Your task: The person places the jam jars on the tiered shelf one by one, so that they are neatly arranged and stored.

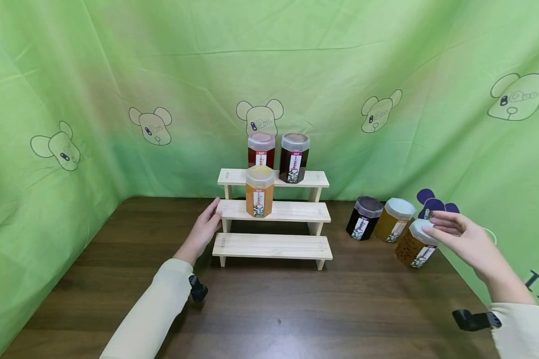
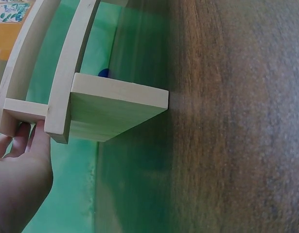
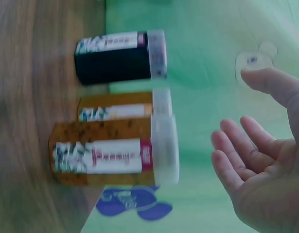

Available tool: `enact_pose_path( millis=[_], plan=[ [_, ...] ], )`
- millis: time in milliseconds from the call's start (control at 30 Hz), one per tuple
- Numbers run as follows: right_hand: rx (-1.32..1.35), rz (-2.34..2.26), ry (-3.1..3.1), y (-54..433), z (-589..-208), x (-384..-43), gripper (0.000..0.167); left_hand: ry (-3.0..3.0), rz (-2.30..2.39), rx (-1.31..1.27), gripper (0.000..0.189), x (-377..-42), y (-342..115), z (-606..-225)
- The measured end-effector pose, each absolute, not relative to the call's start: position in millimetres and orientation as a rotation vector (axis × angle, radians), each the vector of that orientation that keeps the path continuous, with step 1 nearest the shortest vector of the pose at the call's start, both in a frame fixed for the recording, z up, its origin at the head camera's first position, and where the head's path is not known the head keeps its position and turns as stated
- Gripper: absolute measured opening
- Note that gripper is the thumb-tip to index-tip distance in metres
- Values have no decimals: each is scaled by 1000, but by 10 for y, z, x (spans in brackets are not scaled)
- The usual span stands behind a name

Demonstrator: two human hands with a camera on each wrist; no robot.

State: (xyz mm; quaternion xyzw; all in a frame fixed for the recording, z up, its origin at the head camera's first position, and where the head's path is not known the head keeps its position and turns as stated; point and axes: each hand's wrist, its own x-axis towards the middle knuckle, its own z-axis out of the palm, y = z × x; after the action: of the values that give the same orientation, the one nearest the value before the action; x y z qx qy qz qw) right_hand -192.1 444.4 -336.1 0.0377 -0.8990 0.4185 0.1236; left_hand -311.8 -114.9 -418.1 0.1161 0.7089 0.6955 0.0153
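A three-tier wooden stand (image 1: pixel 269 244) stands mid-table. My left hand (image 1: pixel 204 229) grips its left end by the middle shelf; in the left wrist view the fingers (image 2: pixel 40 141) bend against the side support, partly hidden by wood. On the middle shelf is an orange jar (image 1: pixel 259 197). A red jar (image 1: pixel 261 149) and a dark jar (image 1: pixel 294 162) occupy the top shelf. At right, my right hand (image 1: pixel 464 239) hovers by the white lid of a brown speckled jar (image 1: pixel 413 249). The right wrist view shows thumb and fingers spread, apart from that lid.
Beside the speckled jar stand an amber jar (image 1: pixel 392 224) and a dark purple-lidded jar (image 1: pixel 363 224). The brown wooden table (image 1: pixel 269 309) meets a green curtain (image 1: pixel 184 60) behind and on both sides. A purple printed shape (image 1: pixel 431 202) shows on the curtain behind the right-hand jars.
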Motion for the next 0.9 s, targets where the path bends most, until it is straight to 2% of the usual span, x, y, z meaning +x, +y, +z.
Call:
enact_pose_path(
  millis=[100, 233, 367, 533, 900],
  plan=[
    [21, 1206, -2641, 4589, -3396, -1898, 50, 2207, 2159, 364, 55, -3116, -1148, -4174],
    [-60, 1139, -2743, 4743, -3470, -1889, 76, 2209, 2158, 359, 55, -3118, -1146, -4174],
    [-48, 1188, -2840, 4837, -3554, -1902, 88, 2205, 2165, 346, 55, -3121, -1146, -4179],
    [-14, 1319, -2910, 4896, -3685, -1935, 94, 2201, 2168, 346, 55, -3124, -1147, -4179],
    [-13, 1417, -2957, 4961, -4078, -2062, 93, 2205, 2171, 341, 55, -3114, -1134, -4171]
  ],
)
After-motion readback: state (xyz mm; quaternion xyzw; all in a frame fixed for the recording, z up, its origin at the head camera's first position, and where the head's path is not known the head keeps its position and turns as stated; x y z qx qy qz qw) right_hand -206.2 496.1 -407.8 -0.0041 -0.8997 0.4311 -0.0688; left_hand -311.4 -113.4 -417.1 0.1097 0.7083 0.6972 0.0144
